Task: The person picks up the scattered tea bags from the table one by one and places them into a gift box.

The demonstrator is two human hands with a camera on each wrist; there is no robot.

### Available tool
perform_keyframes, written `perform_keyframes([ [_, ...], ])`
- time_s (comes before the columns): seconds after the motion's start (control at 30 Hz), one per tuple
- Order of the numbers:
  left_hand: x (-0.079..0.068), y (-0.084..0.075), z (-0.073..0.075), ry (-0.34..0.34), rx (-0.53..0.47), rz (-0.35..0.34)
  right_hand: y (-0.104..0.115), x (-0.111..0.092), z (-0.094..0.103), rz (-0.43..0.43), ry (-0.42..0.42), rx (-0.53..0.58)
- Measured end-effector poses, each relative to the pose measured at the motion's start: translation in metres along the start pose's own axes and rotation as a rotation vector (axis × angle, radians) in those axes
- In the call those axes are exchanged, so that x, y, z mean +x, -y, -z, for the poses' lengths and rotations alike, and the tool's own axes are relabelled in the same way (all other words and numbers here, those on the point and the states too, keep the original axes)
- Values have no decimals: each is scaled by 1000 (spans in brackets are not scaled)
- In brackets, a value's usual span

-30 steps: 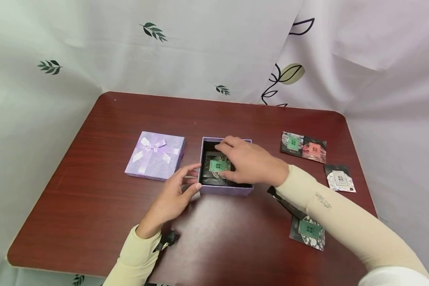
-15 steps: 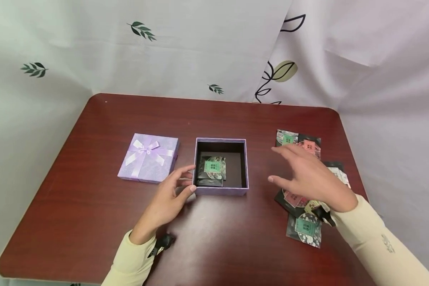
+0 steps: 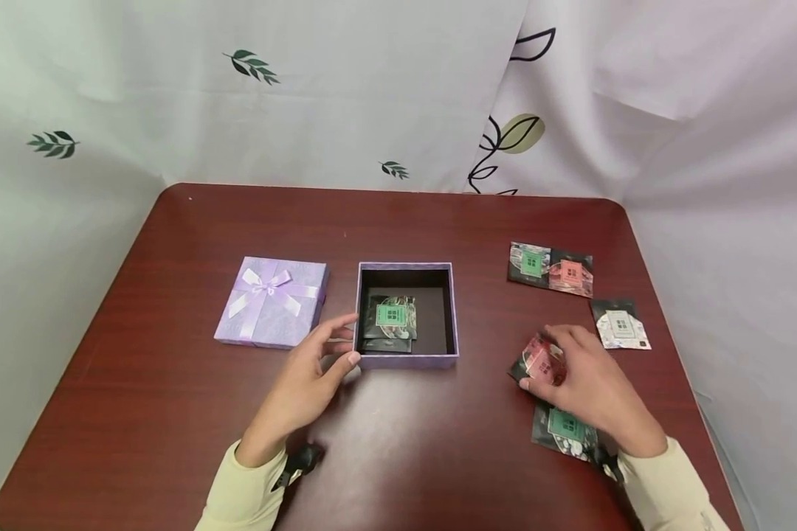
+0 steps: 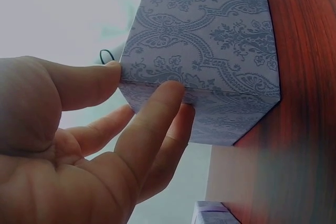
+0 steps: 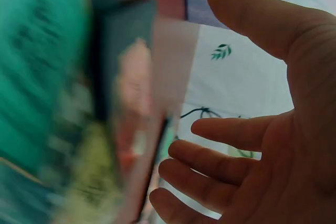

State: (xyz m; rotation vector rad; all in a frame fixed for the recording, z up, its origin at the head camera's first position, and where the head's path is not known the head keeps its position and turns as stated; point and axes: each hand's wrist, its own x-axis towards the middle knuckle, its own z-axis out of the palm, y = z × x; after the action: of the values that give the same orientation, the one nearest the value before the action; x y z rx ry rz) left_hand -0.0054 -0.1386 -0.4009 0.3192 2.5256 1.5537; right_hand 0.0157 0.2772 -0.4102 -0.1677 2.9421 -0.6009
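Fronting a curtain (image 3: 332,118), the table (image 3: 398,450) bears a lid (image 3: 272,310) and a box (image 3: 408,361) containing packets (image 3: 392,317); left hand (image 3: 302,387), fingers apart, touches the box; right hand (image 3: 594,387), fingers apart, overhangs a red packet (image 3: 540,361).

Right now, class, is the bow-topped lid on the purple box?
No, the lid lies on the table, left of the open box.

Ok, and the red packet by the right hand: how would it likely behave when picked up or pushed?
The red packet looks thin, so it is probably light and somewhat bendy. Its flat shape suggests it would slide across the table rather than roll.
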Motion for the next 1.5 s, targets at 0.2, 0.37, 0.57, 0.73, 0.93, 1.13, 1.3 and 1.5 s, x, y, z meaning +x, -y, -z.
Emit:
perform_keyframes([
  [0.2, -1, -1, -1, -6, -13, 0, -5, -13, -22, -26, -47, -28],
  [0.37, -2, 1, -1, -13, -16, 12, -6, -16, -27, 3, -101, -54],
  [0.57, -2, 1, -1, -7, -14, 8, -8, -15, -23, 54, -155, -44],
  [0.73, -2, 1, -2, -11, -22, 8, -5, -11, -16, 60, -155, -21],
  [0.93, -1, 1, -2, -14, -25, 3, 1, -7, -7, 45, -116, -21],
  [1.13, -1, 0, -1, -15, -20, 4, 10, -4, 4, 72, -114, -43],
  [1.3, -1, 0, -1, -11, -15, 15, 19, 1, 13, 133, -144, -77],
  [1.5, -1, -1, -1, -8, -14, 10, 36, 10, 30, 211, -154, -93],
])
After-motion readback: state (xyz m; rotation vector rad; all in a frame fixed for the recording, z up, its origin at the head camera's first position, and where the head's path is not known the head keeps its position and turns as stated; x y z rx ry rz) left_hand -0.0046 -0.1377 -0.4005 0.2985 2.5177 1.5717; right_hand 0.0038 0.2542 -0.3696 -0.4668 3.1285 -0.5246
